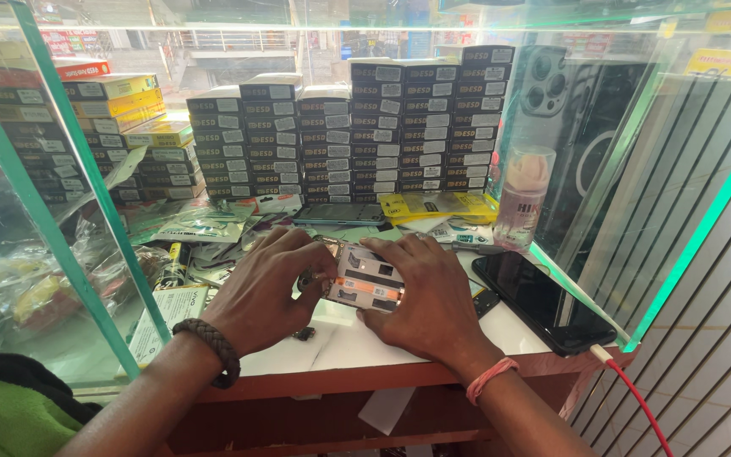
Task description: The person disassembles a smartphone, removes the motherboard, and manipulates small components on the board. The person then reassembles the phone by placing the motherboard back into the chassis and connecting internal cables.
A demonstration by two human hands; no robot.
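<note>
An opened phone (364, 278) with its back cover off lies on the white counter top (357, 343), its inner boards and an orange strip showing. My left hand (266, 292) grips its left end, fingers curled over the edge; a braided dark band sits on that wrist. My right hand (425, 296) covers its right end, with the thumb pressing along the lower edge; a pink band circles that wrist.
A black phone (543, 303) lies face up at the right, with a red cable (632, 396) plugged in. Stacks of small dark boxes (357, 127) line the back. Plastic packets (205, 222) clutter the left. A pink-topped bottle (522, 196) stands by the glass wall.
</note>
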